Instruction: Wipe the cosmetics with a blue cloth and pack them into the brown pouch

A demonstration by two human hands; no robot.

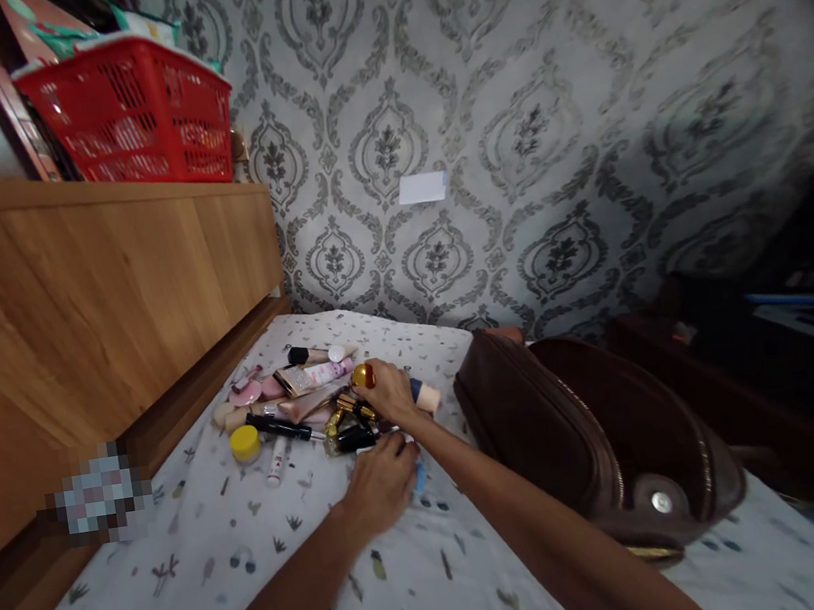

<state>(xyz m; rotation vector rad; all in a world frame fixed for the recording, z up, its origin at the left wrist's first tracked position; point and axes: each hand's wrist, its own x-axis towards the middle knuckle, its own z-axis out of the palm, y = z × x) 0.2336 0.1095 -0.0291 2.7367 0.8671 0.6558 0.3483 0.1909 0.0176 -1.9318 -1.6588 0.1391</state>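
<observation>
A heap of cosmetics lies on the white patterned cloth (265, 587). My right hand (389, 393) reaches to its right side, fingers closed around a small round gold-coloured item (362, 376). Nearer to me, my left hand (381, 482) rests low at the pile's front edge with its fingers curled; what they hold is hidden. A bit of something blue (421, 475) shows beside its fingertips. Around my hands lie a black tube (278, 426), a yellow-lidded jar (246, 444), a white stick tube (277, 462), a pale squeeze tube (318, 375) and a black-capped bottle (354, 440).
To the right stands a brown handbag (536, 418), its zip open. Along the left runs a wooden cabinet (102, 287) with a red plastic basket (138, 116) on top. Patterned wallpaper (518, 128) covers the wall behind. A blurred-out patch (98, 493) lies by the cabinet's base.
</observation>
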